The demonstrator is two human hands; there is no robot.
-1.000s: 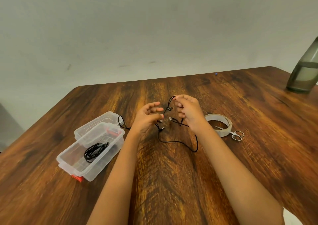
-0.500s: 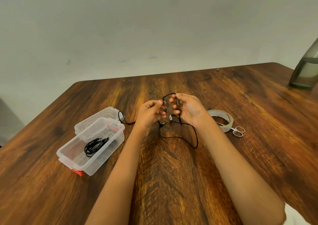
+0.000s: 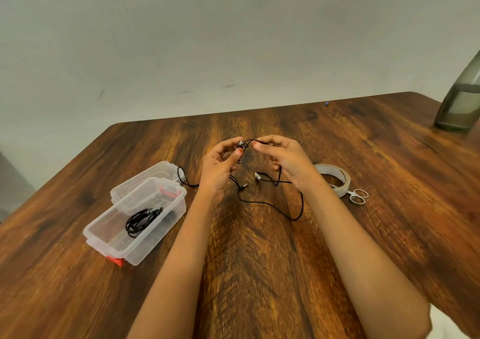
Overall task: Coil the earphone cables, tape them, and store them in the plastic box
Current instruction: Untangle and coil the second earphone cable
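Observation:
A black earphone cable (image 3: 270, 205) trails in loose loops over the wooden table. My left hand (image 3: 218, 164) pinches its earbud end, raised above the table. My right hand (image 3: 284, 157) pinches the cable just right of that, and a strand runs down through its fingers. The jack plug and a white-tipped end lie on the table between my wrists. To the left stands the clear plastic box (image 3: 104, 237), open, with a coiled black earphone (image 3: 141, 220) inside. Its lid (image 3: 141, 180) lies behind it.
A roll of clear tape (image 3: 340, 181) lies right of my right hand, with small scissors (image 3: 358, 196) beside it. A dark glass bottle (image 3: 459, 105) stands at the far right edge. The table (image 3: 259, 273) ends against a plain wall.
Both hands have lifted and come together, now pinching the cable's top end between them. The loop on the table has shifted slightly.

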